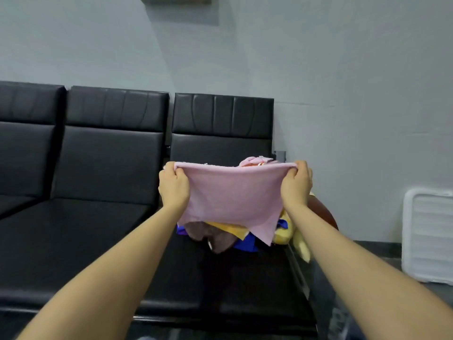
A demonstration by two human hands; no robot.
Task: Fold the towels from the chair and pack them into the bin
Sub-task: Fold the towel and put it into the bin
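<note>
A pink towel (232, 195) hangs stretched between the two hands, held up in the air above the chair seat (245, 271). The left hand (174, 186) pinches its upper left corner with fingers curled over the hem, and the right hand (297, 184) grips the upper right corner the same way, so the top edge runs nearly straight from one to the other. The cloth drops below the hands, its lower edge uneven, with one corner hanging lowest beneath the right hand.

Behind and below the towel, between the two forearms, a heap of unfolded towels (230, 235) lies on the seat: brown, yellow, blue and pale yellow pieces, with another pink one showing above the held edge. To the right of the right hand, a white bin (427, 235) stands on the floor against the wall. Left of the left hand, more black chairs (98, 168) stand in a row.
</note>
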